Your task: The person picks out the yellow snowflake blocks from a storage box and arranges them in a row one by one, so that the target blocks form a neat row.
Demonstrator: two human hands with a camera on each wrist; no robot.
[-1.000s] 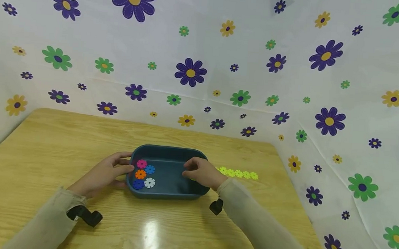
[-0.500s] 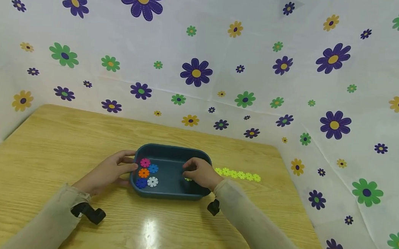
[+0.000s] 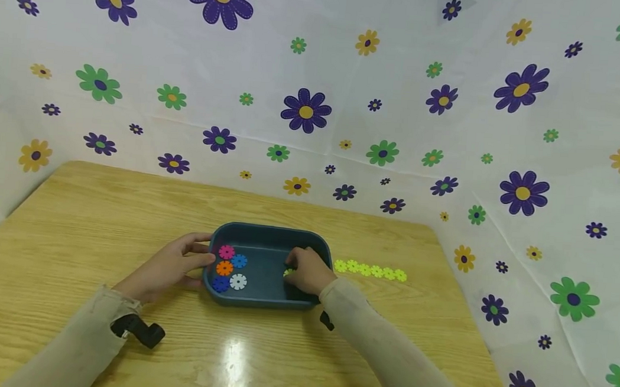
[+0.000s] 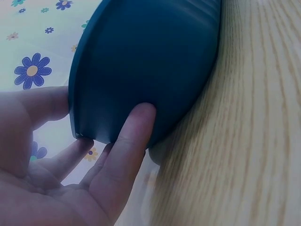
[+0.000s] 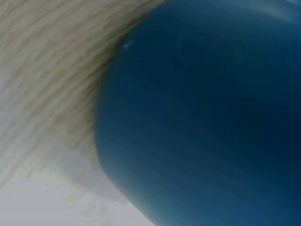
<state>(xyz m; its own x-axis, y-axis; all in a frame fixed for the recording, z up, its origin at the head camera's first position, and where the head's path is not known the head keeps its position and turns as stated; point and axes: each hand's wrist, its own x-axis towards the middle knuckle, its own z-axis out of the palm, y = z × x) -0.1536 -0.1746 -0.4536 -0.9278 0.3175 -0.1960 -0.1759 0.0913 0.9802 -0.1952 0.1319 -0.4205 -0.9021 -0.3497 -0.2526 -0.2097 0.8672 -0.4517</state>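
The tray (image 3: 270,234) is dark teal, and in it lie 5 toothed discs: pink (image 3: 226,252), orange (image 3: 224,267), light blue (image 3: 239,261), dark blue (image 3: 220,283) and white (image 3: 237,281). A row of yellow-green discs (image 3: 370,270) lies on the pale, grained wooden table (image 3: 101,216). The white backdrop (image 3: 401,104) is printed with purple, green and yellow flowers, and both sleeves (image 3: 375,339) are beige.

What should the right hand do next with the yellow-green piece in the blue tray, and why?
Probably lift that piece out toward the row on the table. The right hand is inside the blue tray with its fingers curled at a yellow-green piece, while a row of matching pieces lies right of the tray. The left hand steadies the tray's left wall.
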